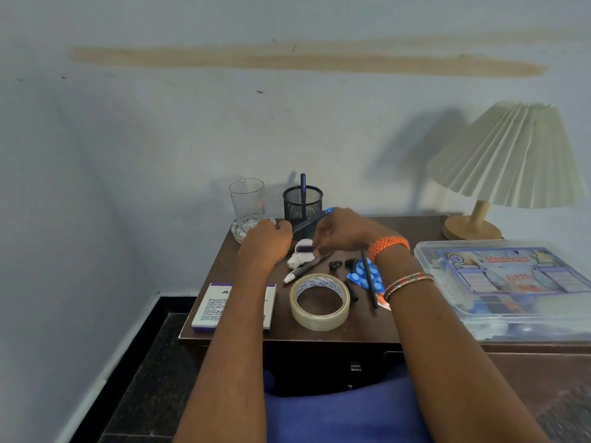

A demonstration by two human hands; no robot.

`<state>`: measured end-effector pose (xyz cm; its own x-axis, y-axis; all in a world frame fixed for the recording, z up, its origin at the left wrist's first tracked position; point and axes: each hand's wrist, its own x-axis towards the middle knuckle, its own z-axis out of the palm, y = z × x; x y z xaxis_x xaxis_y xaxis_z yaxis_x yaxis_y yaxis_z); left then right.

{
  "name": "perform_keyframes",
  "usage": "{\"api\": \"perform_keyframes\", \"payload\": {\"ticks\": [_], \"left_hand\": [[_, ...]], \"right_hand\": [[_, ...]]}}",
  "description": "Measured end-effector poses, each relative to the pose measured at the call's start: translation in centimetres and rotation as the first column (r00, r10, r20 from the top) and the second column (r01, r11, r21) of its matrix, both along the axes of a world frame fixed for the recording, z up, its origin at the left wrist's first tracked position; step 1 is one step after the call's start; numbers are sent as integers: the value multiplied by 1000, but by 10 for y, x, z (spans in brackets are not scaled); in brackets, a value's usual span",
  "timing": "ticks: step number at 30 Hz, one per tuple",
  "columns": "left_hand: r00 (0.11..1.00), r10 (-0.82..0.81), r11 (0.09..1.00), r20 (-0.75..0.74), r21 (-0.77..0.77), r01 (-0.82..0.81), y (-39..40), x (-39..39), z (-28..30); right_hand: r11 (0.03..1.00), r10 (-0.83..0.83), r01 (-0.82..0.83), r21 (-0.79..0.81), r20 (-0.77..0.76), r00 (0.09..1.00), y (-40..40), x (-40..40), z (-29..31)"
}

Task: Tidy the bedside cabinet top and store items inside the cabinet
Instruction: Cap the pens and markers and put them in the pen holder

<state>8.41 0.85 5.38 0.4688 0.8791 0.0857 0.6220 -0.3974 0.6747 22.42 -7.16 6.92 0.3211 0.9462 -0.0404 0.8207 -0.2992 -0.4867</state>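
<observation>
From the head camera, much of the action is hidden behind the backs of the two hands. The left hand is curled with its knuckles toward the camera; its fingertips are out of sight, so I cannot tell whether it holds anything. The right hand has its fingers curled round a dark pen with a blue end, which sticks out up and away from its far side. Below the right hand's fingers a small white and purple object is partly covered and hard to make out.

Just beyond the left hand stands an empty glass; beyond the gap between the hands is a black mesh pen holder with one blue pen upright in it. Nearer the camera than the hands, on the brown cabinet top, lie a white-tipped pen, small black pieces, a roll of clear tape, and a blue blister strip crossed by a black pencil and partly covered by the right wrist. The left forearm crosses a white and purple box. To the right of the right arm a clear plastic first-aid box runs off the frame edge, with a pleated lamp behind it.
</observation>
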Motion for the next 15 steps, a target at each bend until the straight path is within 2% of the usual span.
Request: {"api": "perform_keyframes", "payload": {"ticks": [2,4,7,8,11,13,15], "left_hand": [[998,3,1000,55,-9,-3,0,1,2],[993,9,1000,121,-22,-6,0,1,6],[979,-1,1000,204,-26,6,-4,1,12],[975,-11,999,222,-29,18,-5,1,13],[966,-64,995,250,-62,82,-8,1,16],[967,-133,983,216,-94,156,-8,2,15],[961,-209,966,181,-112,231,-9,3,13]], "right_hand": [[975,-63,70,212,-36,997,-3,4,7],[911,-114,160,380,-138,984,-4,8,9],[804,-103,305,511,-385,917,-6,12,4],[767,-67,363,530,-496,866,-7,11,4],[666,131,521,534,-771,623,-10,10,6],[602,236,597,530,-833,501,-11,10,11],[558,299,647,520,-853,427,-11,9,16]]}}
